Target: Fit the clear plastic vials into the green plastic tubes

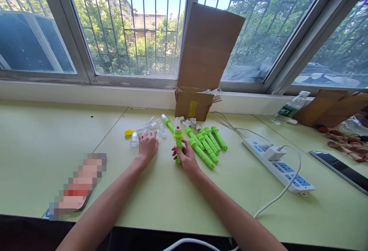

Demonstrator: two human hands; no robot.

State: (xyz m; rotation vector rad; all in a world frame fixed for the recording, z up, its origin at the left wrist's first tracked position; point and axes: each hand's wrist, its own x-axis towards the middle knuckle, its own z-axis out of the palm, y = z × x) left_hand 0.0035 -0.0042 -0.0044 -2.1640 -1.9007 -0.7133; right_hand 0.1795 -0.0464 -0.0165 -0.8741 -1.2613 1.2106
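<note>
My right hand is closed round the lower part of a green plastic handle held upright on the pale green table, with a white and red piece at its top. My left hand reaches forward, palm down, onto a cluster of clear plastic caps; its fingertips are bent over them and I cannot tell whether it grips one. Several more green handles lie side by side just right of my right hand. A yellow cap lies left of the clear pieces.
A small open cardboard box stands against the window sill, with a cardboard sheet leaning behind it. A white power strip with a plugged charger and cables lies to the right, a black phone beyond. A water bottle lies at the back right.
</note>
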